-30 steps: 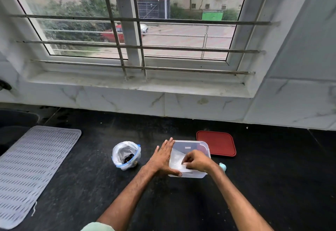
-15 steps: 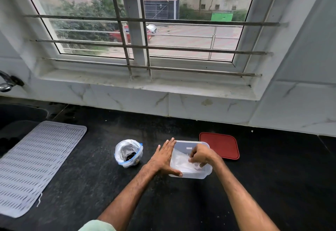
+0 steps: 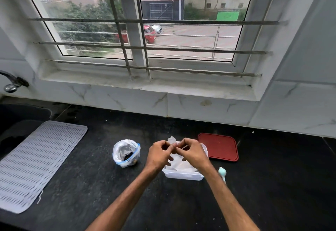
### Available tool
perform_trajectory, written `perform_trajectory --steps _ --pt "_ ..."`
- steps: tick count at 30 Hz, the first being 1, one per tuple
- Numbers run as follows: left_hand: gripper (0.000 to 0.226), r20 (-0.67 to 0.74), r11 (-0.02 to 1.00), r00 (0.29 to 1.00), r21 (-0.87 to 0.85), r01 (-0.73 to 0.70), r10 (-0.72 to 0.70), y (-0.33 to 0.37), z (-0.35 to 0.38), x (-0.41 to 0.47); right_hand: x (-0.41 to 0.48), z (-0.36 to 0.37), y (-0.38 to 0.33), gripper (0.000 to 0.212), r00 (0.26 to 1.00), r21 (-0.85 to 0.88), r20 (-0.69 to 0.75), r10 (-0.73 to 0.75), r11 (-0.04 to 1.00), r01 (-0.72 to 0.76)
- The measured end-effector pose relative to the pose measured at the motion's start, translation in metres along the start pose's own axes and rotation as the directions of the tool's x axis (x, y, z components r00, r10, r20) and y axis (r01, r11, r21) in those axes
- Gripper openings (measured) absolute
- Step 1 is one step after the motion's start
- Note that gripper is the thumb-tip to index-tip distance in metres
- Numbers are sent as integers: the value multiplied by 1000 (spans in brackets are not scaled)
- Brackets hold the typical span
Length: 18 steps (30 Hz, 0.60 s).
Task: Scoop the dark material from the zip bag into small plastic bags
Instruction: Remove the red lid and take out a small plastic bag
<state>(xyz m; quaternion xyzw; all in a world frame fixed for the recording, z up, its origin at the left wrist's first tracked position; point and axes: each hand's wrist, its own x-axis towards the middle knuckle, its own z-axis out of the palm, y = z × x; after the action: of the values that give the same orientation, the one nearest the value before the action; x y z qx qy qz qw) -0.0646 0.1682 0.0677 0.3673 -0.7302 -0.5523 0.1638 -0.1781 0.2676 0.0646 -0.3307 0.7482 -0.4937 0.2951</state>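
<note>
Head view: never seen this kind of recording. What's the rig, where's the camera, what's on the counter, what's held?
No machine here: a person works with bare hands, and the one camera sits on their head, looking forward and down. The left hand and right hand meet above a clear container, both pinching a thin small plastic bag. On the black counter lie the open zip bag with dark material inside, a red lid, a pale blue utensil and a grey ribbed mat.
</note>
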Motion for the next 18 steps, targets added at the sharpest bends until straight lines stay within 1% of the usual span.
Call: perform_trajectory --steps 2,4,8,11,15,18 --pt "22 -13 999 1000 -33 8 -9 -5 -1 -1 -2 2 1 20 1000 27 12 6 1000 -6" --pt "21 -11 1000 1000 -5 -9 9 -11 -2 -3 -4 1 1 19 999 34 35 2 999 -3" --pt "18 -41 998 998 57 -40 43 -16 -4 -10 -5 0 2 12 990 49 142 -5 999 -2" --pt "16 -47 994 996 87 -72 76 -15 -5 -14 -4 0 1 9 988 57 153 -3 998 -6" --pt "16 -54 987 992 115 -111 118 -14 -4 -17 -3 0 -5 14 985 58 171 -17 998 7" --pt "17 -42 979 989 152 -135 143 -14 -4 -17 -2 -1 -7 10 981 26 192 -18 1000 13"
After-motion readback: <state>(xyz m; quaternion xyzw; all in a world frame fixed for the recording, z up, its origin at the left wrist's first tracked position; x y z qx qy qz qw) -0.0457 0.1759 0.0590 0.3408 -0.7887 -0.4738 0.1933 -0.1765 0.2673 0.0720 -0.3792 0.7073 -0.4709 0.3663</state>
